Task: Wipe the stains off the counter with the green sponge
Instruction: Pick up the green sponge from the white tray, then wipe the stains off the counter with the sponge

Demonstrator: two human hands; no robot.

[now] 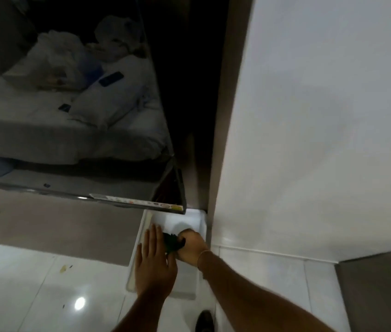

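Observation:
The green sponge [171,243] shows as a dark green patch between my two hands, low in the frame over a white tray-like container [191,281]. My right hand [191,246] is curled around the sponge's right side. My left hand [154,264] lies flat with fingers together and straight, its edge against the sponge's left side. Most of the sponge is hidden by the hands. The grey counter surface [58,228] stretches to the left of the container.
A large dark screen [75,104] hangs over the counter and reflects a bed. A white wall panel [321,116] fills the right. The glossy white tiled floor [22,283] carries a yellowish stain [63,268]. A dark shoe [204,321] is below.

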